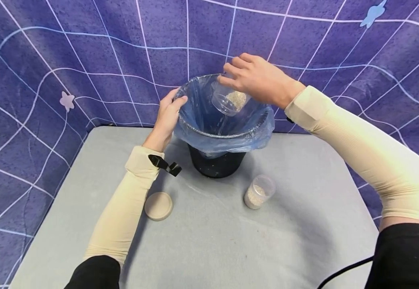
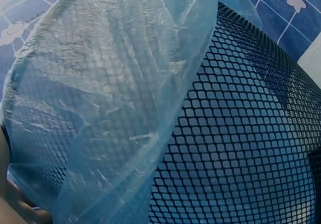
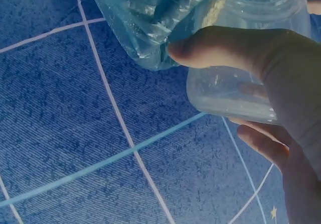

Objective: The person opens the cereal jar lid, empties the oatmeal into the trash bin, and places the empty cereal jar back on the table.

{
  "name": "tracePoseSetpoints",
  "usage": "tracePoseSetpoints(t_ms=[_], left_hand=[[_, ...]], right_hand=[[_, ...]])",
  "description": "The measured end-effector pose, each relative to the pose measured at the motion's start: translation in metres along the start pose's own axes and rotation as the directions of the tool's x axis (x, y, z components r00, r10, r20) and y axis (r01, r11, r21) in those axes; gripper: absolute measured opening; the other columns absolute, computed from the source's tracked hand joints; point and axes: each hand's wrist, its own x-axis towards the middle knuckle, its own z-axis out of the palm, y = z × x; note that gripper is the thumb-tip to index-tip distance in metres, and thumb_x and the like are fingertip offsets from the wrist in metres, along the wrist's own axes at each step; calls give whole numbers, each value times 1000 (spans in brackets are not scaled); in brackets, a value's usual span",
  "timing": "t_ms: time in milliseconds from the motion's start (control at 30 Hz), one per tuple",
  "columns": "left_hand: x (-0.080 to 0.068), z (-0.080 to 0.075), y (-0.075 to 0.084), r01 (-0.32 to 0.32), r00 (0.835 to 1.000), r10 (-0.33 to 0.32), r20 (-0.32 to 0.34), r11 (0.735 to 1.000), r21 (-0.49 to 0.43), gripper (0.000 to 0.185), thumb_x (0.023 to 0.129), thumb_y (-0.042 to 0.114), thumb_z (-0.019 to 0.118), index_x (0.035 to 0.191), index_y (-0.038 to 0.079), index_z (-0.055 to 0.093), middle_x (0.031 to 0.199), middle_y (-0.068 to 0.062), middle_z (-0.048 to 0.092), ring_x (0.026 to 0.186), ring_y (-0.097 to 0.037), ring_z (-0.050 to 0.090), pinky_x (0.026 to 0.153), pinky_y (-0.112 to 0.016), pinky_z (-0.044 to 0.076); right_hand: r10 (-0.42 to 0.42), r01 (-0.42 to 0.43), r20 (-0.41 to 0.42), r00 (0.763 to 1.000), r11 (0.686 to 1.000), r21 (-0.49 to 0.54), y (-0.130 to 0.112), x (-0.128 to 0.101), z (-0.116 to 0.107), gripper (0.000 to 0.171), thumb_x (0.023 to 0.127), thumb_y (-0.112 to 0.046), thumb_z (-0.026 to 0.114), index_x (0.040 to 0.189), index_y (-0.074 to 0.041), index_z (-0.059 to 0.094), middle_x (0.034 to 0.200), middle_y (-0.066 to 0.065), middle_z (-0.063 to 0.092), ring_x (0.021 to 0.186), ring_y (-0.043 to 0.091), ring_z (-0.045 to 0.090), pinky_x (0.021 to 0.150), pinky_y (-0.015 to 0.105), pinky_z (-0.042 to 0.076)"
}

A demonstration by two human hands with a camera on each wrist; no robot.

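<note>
A black mesh wastebasket (image 1: 216, 165) lined with a thin blue plastic bag (image 1: 227, 143) stands at the back of the table. My left hand (image 1: 167, 114) grips the left side of its rim, thumb over the top edge. Above the basket's mouth, my right hand (image 1: 258, 80) holds a clear plastic jar (image 1: 223, 107) on its side, tipped toward the inside. Pale grains lie along the jar's lower wall, and a faint stream shows below its mouth. In the right wrist view the thumb lies across the jar (image 3: 225, 91), and the bag hangs beside it.
A second clear jar (image 1: 259, 192), partly filled with pale grains, stands open in front of the wastebasket to the right. A round beige lid (image 1: 158, 206) lies near my left forearm. Behind the table hangs a purple-blue curtain (image 1: 122, 60) with grid lines.
</note>
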Motion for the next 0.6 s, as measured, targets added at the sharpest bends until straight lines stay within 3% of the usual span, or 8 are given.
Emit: tracePoseSetpoints(t_ms=[167,600], left_hand=[[2,1,-1,-1,1000,1,8,1000,-8,47,108,14,54,153,0,56,146,-20,61,122,-21,60,109,-30,47],[1,0,0,4,1000,-4,16,1000,-1,47,109,15,54,153,0,55,146,-20,62,123,-22,60,110,-31,47]], right_hand=[[21,-21,28,999,1000,-8,1,-2,-6,72,81,20,74,148,0,57,137,30,61,122,47,58,108,54,48],[-7,7,14,1000,1000,3,-2,-1,-6,69,79,21,74,143,-1,59,132,28,62,118,46,58,104,53,49]])
